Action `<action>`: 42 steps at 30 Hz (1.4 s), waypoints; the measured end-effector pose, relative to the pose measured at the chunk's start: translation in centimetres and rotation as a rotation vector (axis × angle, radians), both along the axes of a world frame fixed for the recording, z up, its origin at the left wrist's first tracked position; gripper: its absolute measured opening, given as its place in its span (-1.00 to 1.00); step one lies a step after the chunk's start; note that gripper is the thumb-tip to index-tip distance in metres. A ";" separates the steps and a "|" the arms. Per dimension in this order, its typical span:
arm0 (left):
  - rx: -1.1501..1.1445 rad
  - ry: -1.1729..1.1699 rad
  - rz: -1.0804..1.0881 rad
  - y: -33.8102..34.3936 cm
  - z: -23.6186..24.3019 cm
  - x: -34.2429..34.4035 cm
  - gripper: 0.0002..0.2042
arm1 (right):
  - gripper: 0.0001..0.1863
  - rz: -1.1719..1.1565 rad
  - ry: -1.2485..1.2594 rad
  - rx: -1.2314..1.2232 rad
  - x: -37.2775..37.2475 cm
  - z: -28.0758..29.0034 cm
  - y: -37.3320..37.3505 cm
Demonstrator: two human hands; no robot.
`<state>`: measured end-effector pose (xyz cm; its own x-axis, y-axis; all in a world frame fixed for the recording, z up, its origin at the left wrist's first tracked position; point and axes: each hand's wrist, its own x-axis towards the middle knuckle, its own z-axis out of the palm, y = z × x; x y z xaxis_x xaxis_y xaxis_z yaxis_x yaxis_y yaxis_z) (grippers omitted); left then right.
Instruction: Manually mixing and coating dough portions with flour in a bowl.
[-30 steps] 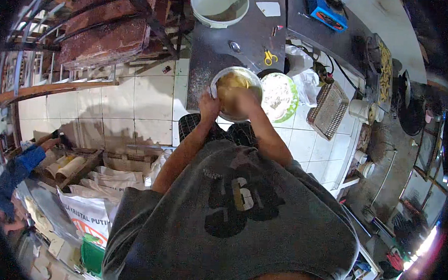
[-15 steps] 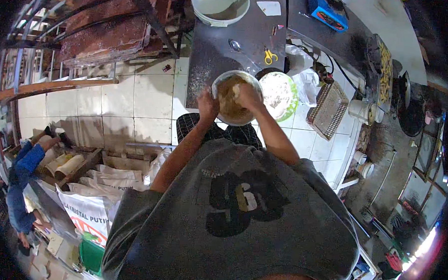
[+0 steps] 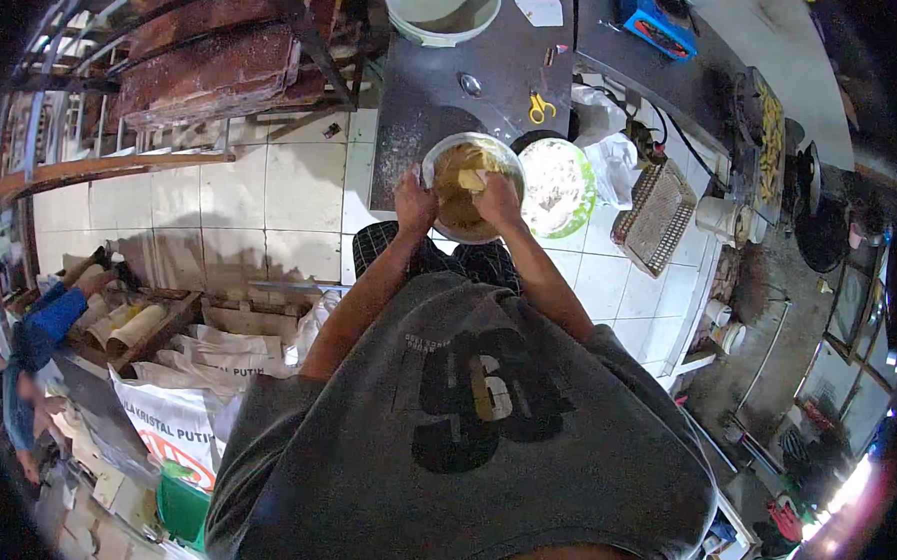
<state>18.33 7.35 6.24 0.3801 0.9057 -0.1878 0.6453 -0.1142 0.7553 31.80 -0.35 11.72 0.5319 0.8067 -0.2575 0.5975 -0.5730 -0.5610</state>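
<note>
A round white tub (image 3: 430, 164) with a brown, batter-like mixture (image 3: 451, 212) in it stands at the table's near edge, in front of my lap. My left hand (image 3: 415, 204) is closed on the tub's left rim. Inside the tub, on the right, my right hand (image 3: 499, 202) grips a small flat pale yellow piece (image 3: 473, 180) against the mixture. Its exact kind is too small to tell. Right beside the tub sits a green-rimmed basin (image 3: 584, 208) filled with white powder.
On the dark table (image 3: 417, 88) lie a spoon (image 3: 470, 85), yellow-handled scissors (image 3: 541, 109) and a white card (image 3: 539, 12). A larger white tub (image 3: 439, 37) stands farther back. A perforated crate (image 3: 654, 217) rests on the right; sacks (image 3: 167, 423) stand lower left, near another person (image 3: 51, 328).
My right hand has shifted slightly left and down within the tub, and more of the pale yellow piece shows. My left hand stays on the rim. The person at lower left has moved.
</note>
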 end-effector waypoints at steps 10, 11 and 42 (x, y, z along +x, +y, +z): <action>-0.001 -0.020 0.019 -0.1 2.4 0.3 -0.64 | -0.63 -0.101 -0.091 -0.179 0.0 -1.7 -0.9; 0.078 -0.015 0.000 -0.1 1.8 0.1 -0.63 | -0.63 -0.100 -0.050 -0.132 -0.2 -0.1 -0.4; 0.105 0.023 -0.045 -0.3 0.8 1.1 -0.60 | -0.72 0.146 -0.157 -0.194 -1.5 -3.8 -0.1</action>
